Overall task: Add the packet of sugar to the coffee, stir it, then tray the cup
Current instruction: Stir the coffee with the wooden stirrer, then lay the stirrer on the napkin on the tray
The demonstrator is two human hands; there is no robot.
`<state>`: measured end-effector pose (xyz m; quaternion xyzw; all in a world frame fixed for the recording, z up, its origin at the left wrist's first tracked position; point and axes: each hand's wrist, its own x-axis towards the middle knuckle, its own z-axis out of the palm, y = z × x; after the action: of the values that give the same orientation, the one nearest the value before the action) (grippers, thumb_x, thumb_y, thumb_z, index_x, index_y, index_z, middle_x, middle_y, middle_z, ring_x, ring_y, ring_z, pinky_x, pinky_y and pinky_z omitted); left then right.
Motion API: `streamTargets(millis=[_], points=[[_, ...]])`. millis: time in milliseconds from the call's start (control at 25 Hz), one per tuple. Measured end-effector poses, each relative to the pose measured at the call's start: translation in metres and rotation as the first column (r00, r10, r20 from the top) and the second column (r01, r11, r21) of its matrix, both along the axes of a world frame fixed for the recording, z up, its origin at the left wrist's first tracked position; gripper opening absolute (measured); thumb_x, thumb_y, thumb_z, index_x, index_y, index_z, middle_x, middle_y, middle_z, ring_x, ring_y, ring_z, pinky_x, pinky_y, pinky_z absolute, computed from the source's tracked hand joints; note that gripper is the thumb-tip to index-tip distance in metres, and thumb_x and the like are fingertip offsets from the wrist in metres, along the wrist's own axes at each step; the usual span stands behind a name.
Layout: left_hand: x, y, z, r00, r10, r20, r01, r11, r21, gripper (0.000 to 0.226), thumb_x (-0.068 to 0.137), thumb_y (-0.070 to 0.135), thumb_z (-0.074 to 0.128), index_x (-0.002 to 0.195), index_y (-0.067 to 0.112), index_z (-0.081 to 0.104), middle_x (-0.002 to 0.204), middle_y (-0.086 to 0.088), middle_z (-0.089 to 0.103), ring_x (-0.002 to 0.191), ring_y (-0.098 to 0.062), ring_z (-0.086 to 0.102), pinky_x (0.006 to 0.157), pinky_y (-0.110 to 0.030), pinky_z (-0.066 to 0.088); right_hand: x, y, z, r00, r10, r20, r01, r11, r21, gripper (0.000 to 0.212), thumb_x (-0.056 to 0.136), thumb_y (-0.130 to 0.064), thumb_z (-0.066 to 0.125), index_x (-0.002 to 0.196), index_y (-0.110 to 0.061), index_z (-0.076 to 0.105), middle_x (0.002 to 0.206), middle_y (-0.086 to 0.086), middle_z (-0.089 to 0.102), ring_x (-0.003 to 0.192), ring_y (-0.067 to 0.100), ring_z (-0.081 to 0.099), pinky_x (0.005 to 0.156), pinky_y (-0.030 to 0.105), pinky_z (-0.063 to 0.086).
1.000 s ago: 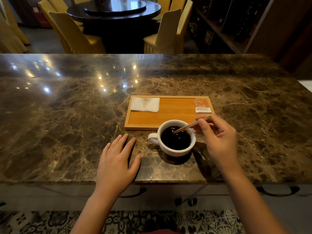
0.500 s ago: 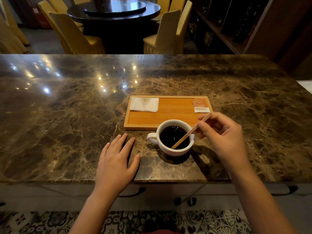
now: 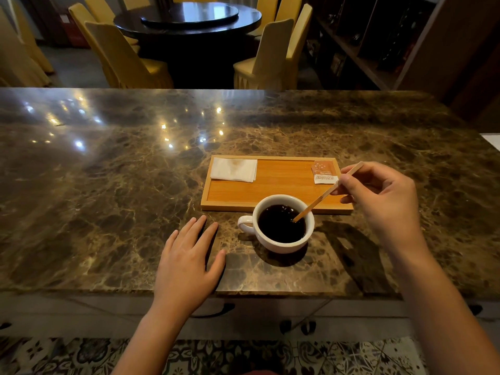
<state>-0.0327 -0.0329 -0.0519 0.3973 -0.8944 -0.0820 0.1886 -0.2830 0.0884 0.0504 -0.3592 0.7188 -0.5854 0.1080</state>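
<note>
A white cup [image 3: 281, 244] of black coffee stands on the marble counter, handle to the left, just in front of a wooden tray [image 3: 273, 190]. My right hand [image 3: 378, 201] pinches a thin wooden stir stick [image 3: 316, 203] whose lower end dips into the coffee at the cup's right side. An orange and white sugar packet [image 3: 324, 172] lies at the tray's back right corner. My left hand [image 3: 189, 261] rests flat on the counter left of the cup, fingers spread, holding nothing.
A folded white napkin [image 3: 234, 170] lies at the tray's back left. The counter's front edge [image 3: 243, 292] runs just below my left hand. Beyond the counter stand a dark round table [image 3: 189, 17], yellow chairs and shelving at right.
My right hand has moved up and to the right, and the stick's tip has swept from the cup's middle to its right side. The left hand and the cup have stayed put.
</note>
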Motion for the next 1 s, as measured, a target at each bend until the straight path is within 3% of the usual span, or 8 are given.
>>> streamTargets(millis=[200,360,520,640,720,800,1000], points=[[0.0,0.002,0.001,1.0,-0.001,-0.007,0.001,1.0,0.0,0.055,0.084,0.047,0.039,0.13,0.019,0.049,0.138,-0.008,0.047,0.131,-0.021,0.035,0.106,-0.043,0.023,-0.008,-0.012,0.016,0.99,0.015,0.142,0.003,0.993,-0.121,0.008,0.086,-0.009,0.06,0.088,-0.006,0.067,0.079,0.008,0.07,0.069,0.015,0.071,0.061,0.022,0.057],[0.0,0.001,0.001,1.0,0.005,-0.01,-0.005,1.0,0.001,0.054,0.084,0.047,0.039,0.131,0.02,0.049,0.138,-0.007,0.046,0.131,-0.02,0.034,0.106,-0.042,0.022,-0.021,-0.035,0.033,0.984,0.117,0.133,-0.096,0.983,-0.155,0.009,0.087,-0.013,0.059,0.088,-0.012,0.068,0.085,0.008,0.071,0.076,0.017,0.071,0.068,0.025,0.057],[-0.001,0.001,0.0,1.0,0.01,-0.011,-0.01,1.0,0.014,0.054,0.085,0.047,0.039,0.132,0.021,0.048,0.14,-0.005,0.044,0.132,-0.018,0.032,0.107,-0.041,0.021,-0.023,-0.077,0.032,0.973,0.229,-0.025,-0.23,0.963,-0.143,0.009,0.087,-0.012,0.06,0.091,-0.008,0.067,0.084,0.005,0.07,0.078,0.014,0.071,0.067,0.023,0.057],[-0.001,0.001,0.001,1.0,0.019,-0.015,-0.019,1.0,0.016,0.054,0.085,0.048,0.04,0.132,0.022,0.048,0.14,-0.004,0.043,0.132,-0.015,0.03,0.107,-0.04,0.021,-0.018,-0.115,0.016,0.918,0.268,-0.292,-0.325,0.931,-0.167,0.011,0.085,-0.012,0.064,0.093,-0.006,0.068,0.081,0.005,0.07,0.075,0.012,0.07,0.068,0.024,0.057],[-0.001,0.002,0.001,1.0,0.022,-0.021,-0.021,1.0,0.019,0.053,0.085,0.048,0.041,0.131,0.022,0.048,0.14,-0.003,0.044,0.132,-0.014,0.029,0.107,-0.04,0.021,-0.016,-0.136,0.003,0.769,0.29,-0.57,-0.436,0.889,-0.136,0.014,0.083,-0.012,0.066,0.093,-0.003,0.069,0.083,0.011,0.072,0.076,0.017,0.071,0.07,0.026,0.057],[-0.001,0.002,0.002,0.999,0.026,-0.025,-0.025,0.999,0.023,0.053,0.084,0.048,0.041,0.131,0.022,0.048,0.14,-0.002,0.043,0.133,-0.013,0.028,0.107,-0.039,0.021,-0.013,-0.152,-0.009,0.547,0.296,-0.783,-0.538,0.841,-0.058,0.015,0.083,-0.013,0.063,0.091,-0.002,0.07,0.082,0.014,0.073,0.074,0.022,0.071,0.067,0.028,0.057],[-0.001,0.002,0.002,0.999,0.037,-0.023,-0.036,0.999,0.04,0.053,0.084,0.046,0.043,0.132,0.023,0.048,0.142,0.002,0.04,0.134,-0.009,0.024,0.109,-0.034,0.016,-0.005,-0.175,-0.03,0.136,0.279,-0.951,-0.719,0.688,0.099,0.02,0.088,-0.014,0.056,0.088,0.0,0.07,0.076,0.016,0.073,0.062,0.026,0.069,0.049,0.034,0.057]])
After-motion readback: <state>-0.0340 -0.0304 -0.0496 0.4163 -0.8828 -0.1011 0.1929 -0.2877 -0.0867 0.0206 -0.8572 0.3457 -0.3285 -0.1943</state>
